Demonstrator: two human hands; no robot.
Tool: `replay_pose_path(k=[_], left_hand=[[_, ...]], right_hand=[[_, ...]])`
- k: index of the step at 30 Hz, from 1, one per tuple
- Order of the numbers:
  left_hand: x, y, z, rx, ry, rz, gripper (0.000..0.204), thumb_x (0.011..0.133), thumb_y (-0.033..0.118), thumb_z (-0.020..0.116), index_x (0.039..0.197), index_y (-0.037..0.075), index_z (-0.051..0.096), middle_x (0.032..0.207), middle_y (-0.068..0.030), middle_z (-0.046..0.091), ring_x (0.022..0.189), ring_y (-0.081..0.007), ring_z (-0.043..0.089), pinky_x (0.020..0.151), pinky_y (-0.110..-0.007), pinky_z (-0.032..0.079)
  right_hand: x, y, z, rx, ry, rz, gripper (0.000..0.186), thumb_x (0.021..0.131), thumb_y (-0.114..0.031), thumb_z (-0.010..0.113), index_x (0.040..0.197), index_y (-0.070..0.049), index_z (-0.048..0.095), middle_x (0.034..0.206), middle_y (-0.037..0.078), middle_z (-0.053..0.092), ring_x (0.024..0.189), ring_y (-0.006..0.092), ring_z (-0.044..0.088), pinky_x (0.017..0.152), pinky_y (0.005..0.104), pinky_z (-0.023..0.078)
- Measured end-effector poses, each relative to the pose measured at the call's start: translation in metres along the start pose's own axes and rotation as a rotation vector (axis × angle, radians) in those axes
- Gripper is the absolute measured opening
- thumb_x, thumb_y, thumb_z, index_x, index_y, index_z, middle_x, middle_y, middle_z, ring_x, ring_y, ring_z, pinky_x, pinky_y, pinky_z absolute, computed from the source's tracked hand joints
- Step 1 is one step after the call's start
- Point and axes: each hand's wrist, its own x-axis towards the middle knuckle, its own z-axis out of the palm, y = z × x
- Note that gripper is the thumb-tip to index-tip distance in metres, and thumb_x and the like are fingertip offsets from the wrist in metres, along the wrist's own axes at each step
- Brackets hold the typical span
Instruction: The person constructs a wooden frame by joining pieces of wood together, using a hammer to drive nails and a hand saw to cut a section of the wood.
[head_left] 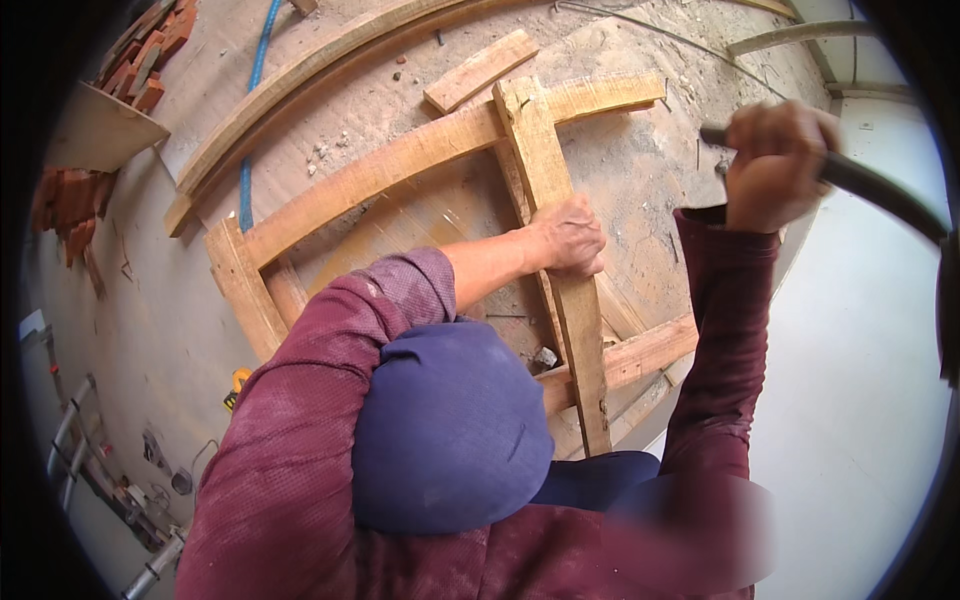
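Landmark: the cross plank (580, 320). It lay across the timber frame, over the far rail (370, 180) at one end and the near rail (650, 355) closer to you. Your left hand (568, 235) was clenched round it near mid-length, likely to stop it shifting on those rails. Your right hand (780, 165) was fisted on a dark-handled tool (885, 190), raised right of the plank and clear of it, probably so the shaft had room. Could be a hammer; its far end sank into the dark rim, couldn't confirm.

Materials: plank was flat, pale yellow, rough-looking wood with a squared far end. Rails looked similar, long and straight-edged; some bow was probably lens. Left of the plank, an end piece (245, 290) met the far rail at a corner. Just beside the plank's far end, a short loose block (482, 70) lay on gritty, dusty floor. Farther left of the plank: smooth blue hose (264, 45), stacked red bricks (150, 60).
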Motion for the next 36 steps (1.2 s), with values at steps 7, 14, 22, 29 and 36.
replay_pose_path(k=[7, 14, 22, 29, 36], left_hand=[[0.005, 0.004, -0.005, -0.011, 0.150, 0.022, 0.027, 0.069, 0.028, 0.052, 0.052, 0.010, 0.064, 0.057, -0.0112, 0.062, 0.060, -0.0257, 0.062, 0.068, -0.036, 0.042], [0.004, 0.001, 0.001, -0.011, 0.069, 0.041, 0.033, 0.072, 0.032, 0.051, 0.053, 0.009, 0.064, 0.058, -0.0133, 0.062, 0.062, -0.0272, 0.062, 0.071, -0.036, 0.041], [0.006, -0.004, -0.016, -0.058, 0.055, -0.023, 0.032, 0.072, 0.032, 0.049, 0.054, 0.010, 0.065, 0.058, -0.0125, 0.062, 0.062, -0.0255, 0.062, 0.072, -0.036, 0.040], [0.010, 0.002, 0.009, 0.039, 0.069, 0.067, 0.032, 0.072, 0.032, 0.049, 0.053, 0.011, 0.064, 0.058, -0.0117, 0.062, 0.062, -0.0247, 0.062, 0.070, -0.038, 0.040], [0.004, 0.009, 0.011, -0.067, -0.076, -0.044, 0.034, 0.075, 0.035, 0.051, 0.055, 0.012, 0.065, 0.060, -0.0110, 0.063, 0.066, -0.0241, 0.063, 0.069, -0.037, 0.040]], right_hand=[[-0.084, 0.122, -0.074, -1.267, -0.628, 0.516, 0.014, 0.076, -0.010, 0.060, 0.086, 0.000, 0.062, 0.070, 0.022, 0.061, 0.066, 0.0346, 0.061, 0.067, 0.0411, 0.048], [-0.003, 0.018, -0.015, -0.038, -0.053, -0.019, 0.020, 0.084, -0.002, 0.040, 0.067, -0.005, 0.051, 0.054, 0.003, 0.046, 0.047, 0.0157, 0.048, 0.049, 0.0275, 0.043], [-0.072, 0.111, -0.080, -0.914, -0.349, 0.301, 0.018, 0.074, -0.002, 0.058, 0.092, -0.001, 0.062, 0.068, 0.018, 0.059, 0.070, 0.0252, 0.063, 0.067, 0.0366, 0.048], [-0.018, 0.035, -0.020, 0.035, 0.085, -0.138, 0.022, 0.087, -0.006, 0.043, 0.067, -0.003, 0.051, 0.050, 0.002, 0.043, 0.044, 0.0167, 0.048, 0.047, 0.0305, 0.044], [-0.050, 0.087, -0.045, -0.835, -0.345, 0.112, 0.005, 0.077, -0.002, 0.053, 0.076, 0.000, 0.057, 0.061, 0.011, 0.054, 0.051, 0.0259, 0.050, 0.054, 0.0377, 0.043]])
